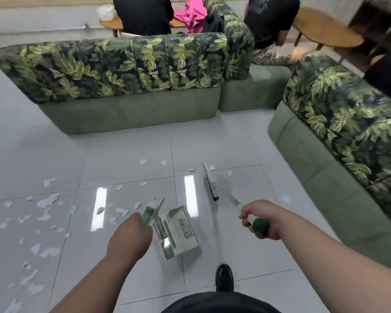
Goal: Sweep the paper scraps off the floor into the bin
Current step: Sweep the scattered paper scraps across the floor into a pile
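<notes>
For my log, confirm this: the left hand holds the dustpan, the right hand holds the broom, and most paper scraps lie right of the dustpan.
Not quite. The head view shows most paper scraps lying left of the dustpan, not right. The rest holds: the left hand holds the dustpan and the right hand holds the broom.

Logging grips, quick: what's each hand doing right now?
Left hand: grips the dustpan handle.
Right hand: grips the broom handle.
</notes>
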`<state>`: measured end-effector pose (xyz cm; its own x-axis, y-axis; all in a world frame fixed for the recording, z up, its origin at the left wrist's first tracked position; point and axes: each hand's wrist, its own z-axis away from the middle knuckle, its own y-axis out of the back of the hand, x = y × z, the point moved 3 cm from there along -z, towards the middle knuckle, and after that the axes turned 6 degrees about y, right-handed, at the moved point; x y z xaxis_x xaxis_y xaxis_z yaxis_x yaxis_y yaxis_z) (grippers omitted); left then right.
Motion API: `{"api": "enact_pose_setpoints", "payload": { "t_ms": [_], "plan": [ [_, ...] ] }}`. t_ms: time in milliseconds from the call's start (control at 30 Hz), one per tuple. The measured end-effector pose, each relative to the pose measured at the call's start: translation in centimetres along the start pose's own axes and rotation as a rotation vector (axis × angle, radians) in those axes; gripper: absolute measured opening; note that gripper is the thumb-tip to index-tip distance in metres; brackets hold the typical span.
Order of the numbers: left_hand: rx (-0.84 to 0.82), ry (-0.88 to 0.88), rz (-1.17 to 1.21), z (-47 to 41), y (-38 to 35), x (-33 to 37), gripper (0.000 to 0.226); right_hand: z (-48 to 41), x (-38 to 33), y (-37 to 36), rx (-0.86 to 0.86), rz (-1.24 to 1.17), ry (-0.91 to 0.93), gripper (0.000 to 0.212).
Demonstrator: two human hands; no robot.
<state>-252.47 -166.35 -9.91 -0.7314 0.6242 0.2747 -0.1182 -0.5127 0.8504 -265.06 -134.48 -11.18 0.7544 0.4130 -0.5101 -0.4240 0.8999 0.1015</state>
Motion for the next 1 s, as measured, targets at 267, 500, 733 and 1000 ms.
{"api": "enact_pose_setpoints", "payload": {
  "t_ms": [267,500,733,1000],
  "plan": [
    [-0.034,-0.105,-0.074,-2.0,-3.8,13.5,0.012,-1.9,1.9,13.8,0.191,-0.036,-0.027,0.014],
    [-0.072,-0.160,-0.114,-3.1,-6.4,20.3,0.014,-4.3,4.8,23.2,0.334,-0.065,-0.101,0.017],
    [-0.098,-0.180,-0.156,-4.7,-6.6,22.2,0.015,-6.9,5.1,24.8,0.347,-0.104,-0.199,0.019],
    [-0.093,-0.100,-0.107,-8.1,-3.3,18.8,0.015,-10.4,0.3,16.9,0.230,-0.139,-0.185,0.033]
  ]
}}
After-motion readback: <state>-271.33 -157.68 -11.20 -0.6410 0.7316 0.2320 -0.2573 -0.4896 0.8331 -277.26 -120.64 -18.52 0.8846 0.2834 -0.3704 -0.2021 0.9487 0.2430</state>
